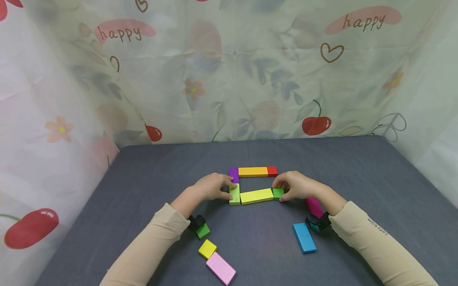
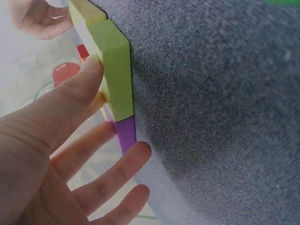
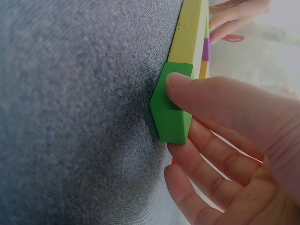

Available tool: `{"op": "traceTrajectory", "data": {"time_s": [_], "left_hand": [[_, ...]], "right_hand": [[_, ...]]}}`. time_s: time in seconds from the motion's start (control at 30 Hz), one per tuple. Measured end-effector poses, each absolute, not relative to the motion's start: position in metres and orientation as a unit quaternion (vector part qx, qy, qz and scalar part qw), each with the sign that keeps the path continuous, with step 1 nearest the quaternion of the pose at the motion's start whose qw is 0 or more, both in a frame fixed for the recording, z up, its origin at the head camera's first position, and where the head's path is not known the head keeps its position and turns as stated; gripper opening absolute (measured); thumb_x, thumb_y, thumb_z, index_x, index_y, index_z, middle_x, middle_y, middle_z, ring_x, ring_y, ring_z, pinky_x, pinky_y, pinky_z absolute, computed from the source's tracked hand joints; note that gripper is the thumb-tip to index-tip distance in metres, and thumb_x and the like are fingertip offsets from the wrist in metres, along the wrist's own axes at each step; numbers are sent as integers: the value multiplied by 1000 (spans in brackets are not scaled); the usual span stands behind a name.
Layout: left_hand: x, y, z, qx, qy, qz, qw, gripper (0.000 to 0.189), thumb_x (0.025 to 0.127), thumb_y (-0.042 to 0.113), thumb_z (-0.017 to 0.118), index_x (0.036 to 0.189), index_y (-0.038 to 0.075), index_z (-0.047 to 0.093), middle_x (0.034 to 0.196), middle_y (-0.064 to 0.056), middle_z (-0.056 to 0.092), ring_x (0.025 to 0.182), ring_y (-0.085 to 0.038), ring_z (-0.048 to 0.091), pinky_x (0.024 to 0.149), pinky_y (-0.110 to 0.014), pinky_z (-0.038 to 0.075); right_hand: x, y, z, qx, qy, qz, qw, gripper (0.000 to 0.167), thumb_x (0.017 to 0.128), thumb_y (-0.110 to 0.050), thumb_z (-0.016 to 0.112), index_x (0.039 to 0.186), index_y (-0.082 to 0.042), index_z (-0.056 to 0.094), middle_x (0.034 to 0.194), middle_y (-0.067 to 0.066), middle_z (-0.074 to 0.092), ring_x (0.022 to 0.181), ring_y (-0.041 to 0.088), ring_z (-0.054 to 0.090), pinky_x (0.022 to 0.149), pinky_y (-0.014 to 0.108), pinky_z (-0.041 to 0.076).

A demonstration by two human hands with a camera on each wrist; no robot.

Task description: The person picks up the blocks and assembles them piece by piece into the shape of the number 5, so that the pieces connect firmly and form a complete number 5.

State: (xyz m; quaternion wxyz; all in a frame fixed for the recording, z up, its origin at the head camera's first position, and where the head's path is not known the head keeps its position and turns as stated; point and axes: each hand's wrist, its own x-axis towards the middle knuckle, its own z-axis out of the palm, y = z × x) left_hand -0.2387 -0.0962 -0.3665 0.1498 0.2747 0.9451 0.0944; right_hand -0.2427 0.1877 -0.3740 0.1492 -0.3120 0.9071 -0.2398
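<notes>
In the head view my left hand (image 1: 213, 186) touches a lime-green block (image 1: 234, 194) with thumb and index finger; the other fingers are spread beside it in the left wrist view. Behind that block, end to end, lies a purple block (image 1: 233, 174). My right hand (image 1: 297, 185) pinches a small green block (image 3: 171, 101) between thumb and fingers. Between the lime and green blocks lies a long yellow block (image 1: 256, 196), slightly slanted. An orange block (image 1: 253, 172) and a red block (image 1: 272, 171) extend rightward from the purple one along the back.
Near my left wrist lie another green block (image 1: 203, 231), a small yellow block (image 1: 207, 249) and a pink block (image 1: 220, 268). A blue block (image 1: 304, 238) and a magenta block (image 1: 315, 207) lie by my right wrist. A patterned curtain (image 1: 236, 79) borders the grey table (image 1: 264, 246).
</notes>
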Motion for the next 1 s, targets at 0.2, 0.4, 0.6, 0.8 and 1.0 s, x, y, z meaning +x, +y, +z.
{"op": "traceTrajectory", "data": {"time_s": [0.2,0.4,0.6,0.8,1.0], "left_hand": [[-238,-96,-366,272,945,98,150,45,82,32,70,125,19,62,141,-1,50,133,-24,44,110,-41,37],[-238,-96,-366,276,945,96,148,45,82,33,71,124,19,62,140,-2,51,132,-24,45,109,-41,38],[-239,-96,-366,273,946,93,149,45,82,33,70,124,19,62,140,-2,50,132,-24,45,109,-41,38],[-239,-96,-366,276,945,96,146,45,82,32,70,124,18,62,140,-2,51,132,-25,45,109,-41,38],[-238,-96,-365,275,945,99,146,45,82,32,70,124,18,62,140,-2,50,132,-24,45,110,-41,37]], "right_hand": [[-242,188,-374,-310,907,-240,151,29,75,-10,76,101,-5,66,95,5,67,85,15,61,77,34,55],[-242,188,-372,-307,909,-238,153,30,75,-12,77,102,-4,66,97,6,68,86,16,61,78,35,55],[-242,190,-371,-305,910,-237,154,31,75,-13,76,103,-4,66,99,7,68,88,17,62,80,37,55],[-242,192,-370,-307,909,-238,153,31,75,-13,77,102,-4,66,99,7,68,88,18,62,80,36,55],[-241,192,-369,-309,908,-239,152,30,75,-13,76,102,-3,66,99,7,68,88,19,62,81,37,55]]}}
